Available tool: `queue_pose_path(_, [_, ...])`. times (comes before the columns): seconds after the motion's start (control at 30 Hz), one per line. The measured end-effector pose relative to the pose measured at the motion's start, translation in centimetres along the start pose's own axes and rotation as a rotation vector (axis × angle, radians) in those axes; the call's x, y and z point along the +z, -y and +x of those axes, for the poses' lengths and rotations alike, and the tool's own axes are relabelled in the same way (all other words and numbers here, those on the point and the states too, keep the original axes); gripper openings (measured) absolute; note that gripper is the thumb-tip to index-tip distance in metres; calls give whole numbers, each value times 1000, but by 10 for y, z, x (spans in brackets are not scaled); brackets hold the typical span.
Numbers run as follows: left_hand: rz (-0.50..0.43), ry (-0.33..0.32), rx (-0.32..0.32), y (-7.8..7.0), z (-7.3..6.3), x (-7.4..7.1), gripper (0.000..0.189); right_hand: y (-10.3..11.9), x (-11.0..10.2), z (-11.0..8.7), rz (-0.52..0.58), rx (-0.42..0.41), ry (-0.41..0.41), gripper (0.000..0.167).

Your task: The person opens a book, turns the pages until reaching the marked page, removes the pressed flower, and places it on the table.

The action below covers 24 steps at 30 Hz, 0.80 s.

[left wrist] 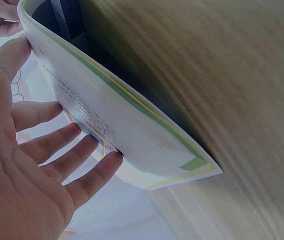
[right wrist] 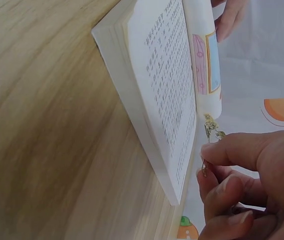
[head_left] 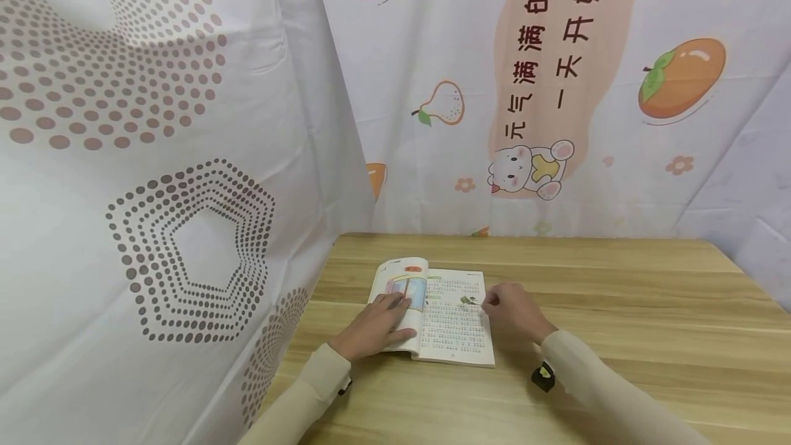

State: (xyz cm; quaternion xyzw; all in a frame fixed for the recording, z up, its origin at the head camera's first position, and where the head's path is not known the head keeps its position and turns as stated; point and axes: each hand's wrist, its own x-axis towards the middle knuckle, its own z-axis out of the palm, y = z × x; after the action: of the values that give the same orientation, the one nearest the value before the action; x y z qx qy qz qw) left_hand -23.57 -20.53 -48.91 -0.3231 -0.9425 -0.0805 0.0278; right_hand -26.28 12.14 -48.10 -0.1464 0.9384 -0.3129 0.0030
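Note:
An open book (head_left: 457,328) with printed text lies on the wooden table, its left page (head_left: 395,280) bearing a coloured picture. My left hand (head_left: 377,327) rests on that left page with its fingers spread; in the left wrist view the fingertips (left wrist: 114,159) touch the page, which curves up from the table. Between thumb and fingertips my right hand (right wrist: 247,175) pinches a small dried flower sprig (right wrist: 209,125) by its stem. In the head view the right hand (head_left: 514,309) is at the right page's outer edge, and the sprig shows over the text.
The wooden table (head_left: 618,294) extends to the right of the book. Behind it hangs a white curtain (head_left: 432,177) printed with fruit and lettering, and a dotted one (head_left: 296,156) hangs at the left. A dark wrist device (head_left: 543,378) sits below the right sleeve.

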Motion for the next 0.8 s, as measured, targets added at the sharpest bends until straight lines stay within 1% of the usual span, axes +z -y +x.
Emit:
queue_pose_path(0.17, [-1,-12,18,0,-2,-1,71,-7,-2,-2,0,-11,-26,13])
queue_pose_path(0.27, [-4,-12,17,0,-3,-2,71,-11,-3,-4,2,-16,-31,12])
queue_pose_path(0.37, [-5,-11,17,0,-3,-2,71,-13,-5,-7,25,4,-20,11])
queue_pose_path(0.57, [-15,-10,12,0,-4,-2,71,-20,-10,-10,36,25,-23,10])
queue_pose_path(0.8, [-9,-7,14,0,-3,-1,72,-29,-15,-13,-1,33,-21,8])
